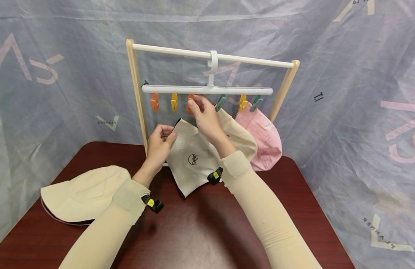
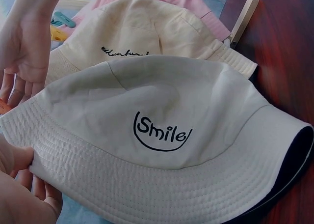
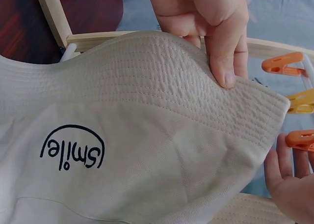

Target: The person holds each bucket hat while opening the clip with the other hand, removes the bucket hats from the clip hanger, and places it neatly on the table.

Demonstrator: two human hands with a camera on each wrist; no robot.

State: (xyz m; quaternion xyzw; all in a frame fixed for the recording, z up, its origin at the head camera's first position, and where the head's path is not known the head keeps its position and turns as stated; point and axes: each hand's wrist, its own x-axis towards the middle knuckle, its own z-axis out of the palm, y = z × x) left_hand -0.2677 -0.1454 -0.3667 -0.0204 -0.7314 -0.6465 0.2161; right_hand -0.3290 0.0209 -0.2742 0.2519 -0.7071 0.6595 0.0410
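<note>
White bucket hat (image 1: 194, 147): my left hand (image 1: 158, 146) is pinching its brim (image 3: 147, 69), probably steadying it, right hand (image 1: 208, 118) pinching an orange clothespin (image 3: 301, 140).

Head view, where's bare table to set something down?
Tabletop between the left sleeve and right sleeve, before the Smile hat; also right of the right sleeve. Crowded: around the rack and pink hat, and left, under a cream hat.

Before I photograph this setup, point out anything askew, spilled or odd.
Nothing looks spilled or damaged. The white Smile hat tilts steeply, but the left hand pinches it, so that seems just handling. The backdrop is odder: its PLANNER lettering appears to read backwards.
</note>
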